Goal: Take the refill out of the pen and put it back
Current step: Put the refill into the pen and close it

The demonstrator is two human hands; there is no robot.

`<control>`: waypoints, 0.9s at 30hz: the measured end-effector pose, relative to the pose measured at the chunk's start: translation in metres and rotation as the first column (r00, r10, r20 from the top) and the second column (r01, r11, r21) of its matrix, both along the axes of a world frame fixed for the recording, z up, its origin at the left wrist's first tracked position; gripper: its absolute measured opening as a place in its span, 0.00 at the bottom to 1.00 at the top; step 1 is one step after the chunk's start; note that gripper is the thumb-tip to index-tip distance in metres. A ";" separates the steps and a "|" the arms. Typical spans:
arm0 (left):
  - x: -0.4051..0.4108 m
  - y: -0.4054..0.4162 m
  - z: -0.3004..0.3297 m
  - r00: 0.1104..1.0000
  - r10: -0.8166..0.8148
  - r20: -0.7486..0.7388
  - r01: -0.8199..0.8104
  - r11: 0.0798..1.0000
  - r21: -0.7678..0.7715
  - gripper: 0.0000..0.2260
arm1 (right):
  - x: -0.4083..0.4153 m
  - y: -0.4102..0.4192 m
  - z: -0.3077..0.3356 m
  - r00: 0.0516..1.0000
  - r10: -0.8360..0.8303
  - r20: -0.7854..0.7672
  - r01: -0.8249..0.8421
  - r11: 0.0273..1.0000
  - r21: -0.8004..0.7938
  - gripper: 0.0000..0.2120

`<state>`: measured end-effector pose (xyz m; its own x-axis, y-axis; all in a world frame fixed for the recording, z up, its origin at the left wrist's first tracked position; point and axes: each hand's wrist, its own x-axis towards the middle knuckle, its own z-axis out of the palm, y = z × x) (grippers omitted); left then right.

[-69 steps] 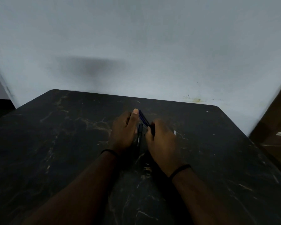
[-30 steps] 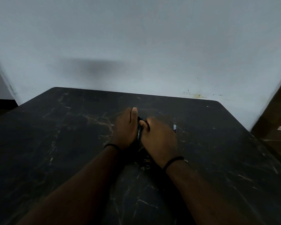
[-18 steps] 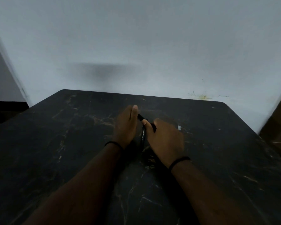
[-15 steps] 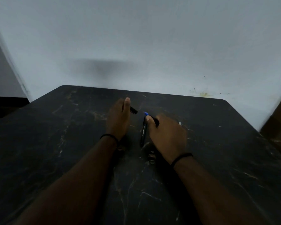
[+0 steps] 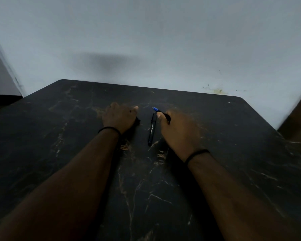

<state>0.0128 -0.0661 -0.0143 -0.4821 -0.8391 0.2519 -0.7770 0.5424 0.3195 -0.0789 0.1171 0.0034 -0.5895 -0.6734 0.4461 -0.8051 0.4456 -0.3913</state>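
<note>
The person's hands were apart on the dark marbled counter (image 5: 215, 153). The right hand (image 5: 177, 131) had its grip closed on a black pen part with a blue tip (image 5: 155, 109), and this tip stuck out past the fingers toward the wall. It looked like the pen's front section with the refill tip, but the hand hid most of it. Just left of this hand, a black barrel with small white print (image 5: 151, 130) lay flat on the counter, its length running away from the person. No finger held it.

The left hand (image 5: 119, 118) was curled, knuckles up, and rested on the counter. A small dark thing (image 5: 138, 121) showed at its edge, maybe a cap or an end piece. Whether the fingers truly gripped it could not be told.

It seemed that the pen was taken apart and the putting back was still to do. To do it well, one hand should probably steady the barrel so it does not roll, and the thin part should go straight into the open end, without bending. The light was poor, so going slowly would help.

No container was visible; only the loose barrel lay on the counter, and whether it was empty inside could not be seen.
</note>
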 end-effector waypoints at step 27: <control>0.002 0.052 0.018 0.275 0.010 -0.961 0.952 0.137 0.274 0.15 | -0.002 0.004 0.007 0.063 0.541 0.839 -0.203 0.830 -0.520 0.17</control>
<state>0.0147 -0.0138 0.0035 -0.8976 -0.3691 0.2409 0.3455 -0.2501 0.9045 -0.0809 0.1215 0.0105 -0.3360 -0.9391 -0.0716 0.2410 -0.0122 -0.9704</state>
